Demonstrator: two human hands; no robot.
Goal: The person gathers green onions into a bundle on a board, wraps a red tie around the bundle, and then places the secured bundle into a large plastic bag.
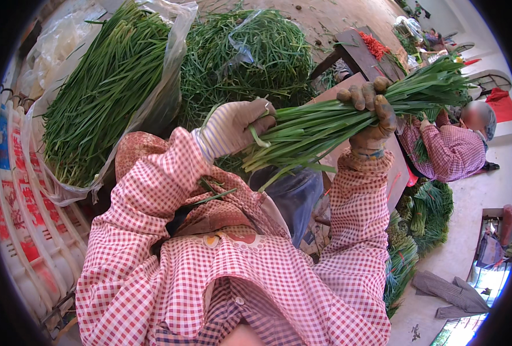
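My right hand (374,116), in a soiled brown glove, is wrapped around a thick bunch of long flat green leaves, likely garlic chives (314,127). The leafy tips fan out to the upper right, and the pale stem ends point to the lower left. At the bunch's left side is my left hand (240,125), in a striped glove with a brown-stained palm, its curled fingers pinching a few loose leaves. One pale leaf hangs curled from these fingers. Beneath the stem ends stands a bin lined with dark bluish plastic (288,194). Cut leaves lie on my lap cloth (225,216).
An open plastic bag of chives (109,91) and a loose green heap (247,56) lie ahead. Red ties (373,45) rest on a dark wooden stool (355,47). A co-worker (450,147) sits at right, near piled bundles (428,212). A white crate (31,207) is at left.
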